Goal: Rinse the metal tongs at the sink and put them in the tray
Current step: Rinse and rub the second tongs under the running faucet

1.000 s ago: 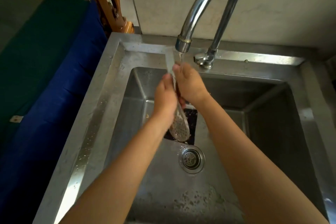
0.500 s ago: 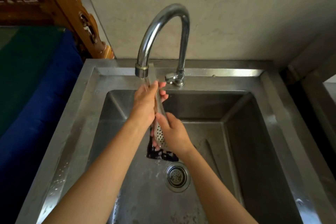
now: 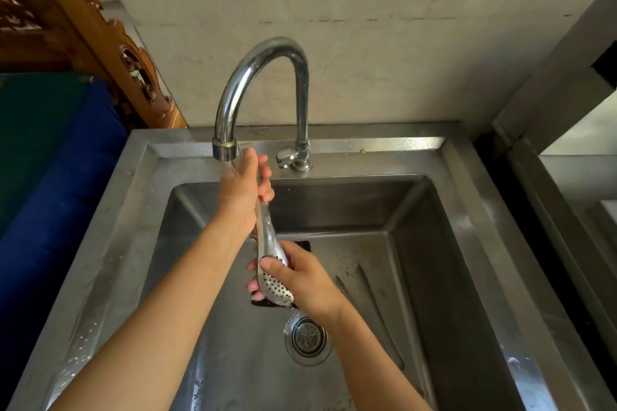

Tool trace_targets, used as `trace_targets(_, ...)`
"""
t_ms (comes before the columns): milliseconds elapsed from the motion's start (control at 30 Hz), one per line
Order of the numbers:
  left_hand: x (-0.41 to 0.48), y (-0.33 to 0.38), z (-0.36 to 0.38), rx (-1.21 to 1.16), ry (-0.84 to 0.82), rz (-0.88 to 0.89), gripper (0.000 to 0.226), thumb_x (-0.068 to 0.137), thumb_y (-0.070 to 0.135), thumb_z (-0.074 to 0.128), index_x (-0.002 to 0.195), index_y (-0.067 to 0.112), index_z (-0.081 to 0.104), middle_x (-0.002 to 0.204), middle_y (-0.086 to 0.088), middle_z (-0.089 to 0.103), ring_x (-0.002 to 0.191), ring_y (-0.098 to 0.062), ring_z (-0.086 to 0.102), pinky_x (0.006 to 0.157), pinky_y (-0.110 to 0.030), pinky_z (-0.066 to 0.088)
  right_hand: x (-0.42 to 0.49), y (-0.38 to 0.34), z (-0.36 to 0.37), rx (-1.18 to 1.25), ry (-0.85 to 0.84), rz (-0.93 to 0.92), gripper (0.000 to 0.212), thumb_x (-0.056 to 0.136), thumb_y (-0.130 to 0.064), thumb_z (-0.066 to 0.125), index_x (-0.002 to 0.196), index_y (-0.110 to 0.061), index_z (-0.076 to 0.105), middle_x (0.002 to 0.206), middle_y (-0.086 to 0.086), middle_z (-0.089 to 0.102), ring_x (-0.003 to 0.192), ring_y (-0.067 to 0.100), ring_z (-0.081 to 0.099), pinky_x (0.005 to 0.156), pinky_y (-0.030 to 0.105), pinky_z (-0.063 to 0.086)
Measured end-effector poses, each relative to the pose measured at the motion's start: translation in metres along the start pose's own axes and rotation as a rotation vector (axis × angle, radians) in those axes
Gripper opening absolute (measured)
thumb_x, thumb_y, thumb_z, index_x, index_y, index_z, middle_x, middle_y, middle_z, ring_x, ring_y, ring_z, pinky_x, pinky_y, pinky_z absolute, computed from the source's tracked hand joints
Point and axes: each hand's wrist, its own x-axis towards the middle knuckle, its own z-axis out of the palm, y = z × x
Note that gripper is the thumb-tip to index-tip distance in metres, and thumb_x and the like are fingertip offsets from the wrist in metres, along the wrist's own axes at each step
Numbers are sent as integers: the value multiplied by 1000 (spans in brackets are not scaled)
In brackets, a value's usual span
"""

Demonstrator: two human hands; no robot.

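— Steel sink [image 3: 133, 210] below a bare wall. Where are the metal tongs [image 3: 271, 260]?
— Near upright under the faucet [image 3: 263, 77]. My left hand [image 3: 242, 197] wraps the handle end just below the spout; right hand [image 3: 305, 274] pinches the perforated head above the drain [image 3: 307, 339].
— Technique?
— I'd rotate them slowly so water runs down both arms, inside faces too. No tray in view.

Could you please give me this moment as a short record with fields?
metal tongs: held steeply over the sink, perforated head lowest
left hand: grips the handle end just under the spout
right hand: grips the perforated head
faucet: water runs onto the left hand
drain: below the tongs' head
stage: rinsing, not yet put away
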Motion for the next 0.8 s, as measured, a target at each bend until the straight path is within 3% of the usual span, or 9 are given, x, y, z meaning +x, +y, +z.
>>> trace_targets(67,2,6,1,-87,-9,73,21,97,13,45,80,14,56,57,6,63,37,-3,39,36,-16,31,-1,2,-4,35,54,-36,10,91,-14,57,98,-9,60,82,8,68,65,23,67,58,30,58)
trace_targets(133,0,9,4,-122,-43,109,19,96,5,44,85,15,57,64,4,61,39,-3,39,37,-15,30,1,2,-5,18,144,-50,14,89,-24,60,91,-10,62,73,7,68,55,20,65,46,26,54)
trace_targets(233,-1,11,6,-117,-67,94,28,97,17,46,69,16,51,49,7,44,33,-3,30,34,-15,22,10,3,-2,-61,302,-26,34,85,-43,59,72,-12,58,53,2,64,38,15,57,34,17,40)
trace_targets(367,4,17,1,-112,78,-24,41,97,38,40,61,19,41,35,9,29,28,-5,20,29,-18,16,18,6,6,-199,443,72,56,84,-61,48,59,-11,50,43,7,53,29,15,48,29,17,31)
trace_targets(500,2,4,-4,-72,133,-4,44,90,49,49,60,18,38,36,9,30,30,-6,22,30,-17,18,17,11,5,-326,604,99,58,93,-52,35,55,-8,37,49,11,39,40,24,40,33,22,34)
trace_targets(633,-10,-20,-3,-117,26,-38,38,93,36,51,60,18,43,41,8,36,35,-6,28,35,-18,23,20,14,-2,-344,821,195,54,97,-33,32,47,-13,37,47,0,41,43,15,39,46,26,38)
trace_targets(700,-21,-39,-1,-73,-27,-39,37,94,28,50,60,16,43,41,7,37,36,-7,30,37,-20,25,27,14,-3,-236,864,250,47,96,-27,34,51,-14,39,51,0,43,47,14,39,50,26,36)
trace_targets(800,-30,-56,2,22,-4,-77,40,94,33,50,58,16,42,41,6,35,37,-9,30,39,-21,28,39,15,0,5,837,307,33,95,-24,37,64,-16,44,64,1,47,56,14,45,58,31,41)
